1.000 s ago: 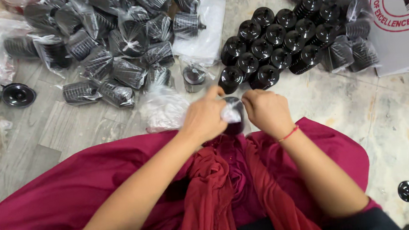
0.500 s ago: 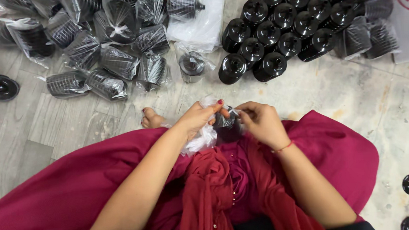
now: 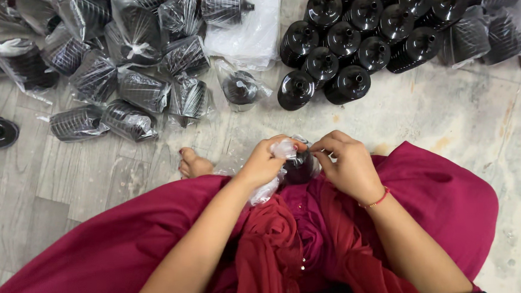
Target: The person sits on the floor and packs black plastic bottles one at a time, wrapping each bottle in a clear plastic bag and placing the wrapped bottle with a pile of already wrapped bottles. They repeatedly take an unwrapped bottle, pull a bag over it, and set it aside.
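Over the maroon lap, left hand [image 3: 265,163] and right hand [image 3: 346,163] pinch a clear plastic bag [image 3: 268,187] around a black ribbed part [image 3: 300,167], fingers closed.

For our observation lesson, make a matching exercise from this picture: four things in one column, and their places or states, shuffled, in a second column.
Things:
1. left hand
2. bare black parts
3. bagged black parts
4. bare foot

Places or states:
A. piled on the floor, upper left
B. peeking out from the red garment's edge
C. gripping a clear plastic bag around a black part
D. standing clustered on the floor, upper right

Pairs: 1-C, 2-D, 3-A, 4-B
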Demonstrator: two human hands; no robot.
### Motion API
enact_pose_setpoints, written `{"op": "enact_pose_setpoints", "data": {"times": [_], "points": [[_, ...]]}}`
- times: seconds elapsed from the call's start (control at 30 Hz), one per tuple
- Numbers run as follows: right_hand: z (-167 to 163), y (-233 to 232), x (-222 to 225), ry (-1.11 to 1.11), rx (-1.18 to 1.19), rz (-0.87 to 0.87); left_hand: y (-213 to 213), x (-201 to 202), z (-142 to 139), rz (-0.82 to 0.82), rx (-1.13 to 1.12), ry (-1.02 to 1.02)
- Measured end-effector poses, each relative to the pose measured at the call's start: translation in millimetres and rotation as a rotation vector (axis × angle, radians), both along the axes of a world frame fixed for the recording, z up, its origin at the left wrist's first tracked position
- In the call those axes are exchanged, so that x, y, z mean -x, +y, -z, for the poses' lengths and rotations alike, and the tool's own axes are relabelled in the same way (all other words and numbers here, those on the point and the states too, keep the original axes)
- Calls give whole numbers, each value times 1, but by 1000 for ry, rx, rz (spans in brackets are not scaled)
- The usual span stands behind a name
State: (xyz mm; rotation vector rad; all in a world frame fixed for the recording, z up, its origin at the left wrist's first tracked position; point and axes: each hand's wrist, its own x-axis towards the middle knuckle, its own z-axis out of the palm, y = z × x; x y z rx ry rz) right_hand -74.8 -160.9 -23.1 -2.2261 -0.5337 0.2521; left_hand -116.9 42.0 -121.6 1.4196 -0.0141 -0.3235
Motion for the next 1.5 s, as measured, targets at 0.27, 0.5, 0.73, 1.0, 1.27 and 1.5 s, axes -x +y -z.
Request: {"op": "enact_pose_setpoints", "data": {"times": [0.27, 0.5, 0.73, 1.0, 1.27, 1.5], "points": [[9, -2, 3, 136, -158, 87, -3, -4, -30, -27, -146, -193], [30, -4, 7, 381, -385, 109, -10, 2, -37, -75, -409, -238], [34, -10, -11, 545, -325, 47, -4, -1, -32, 12, -360, -250], [50, -9, -17, 595, -256, -27, 0, -1, -28, 124, -370, -242], [40, 8, 1, -41, -28, -34, -6, -7, -7, -118, 140, 192], [22, 16, 11, -330, -43, -112, 11, -7, -17, -175, 272, 582]]}}
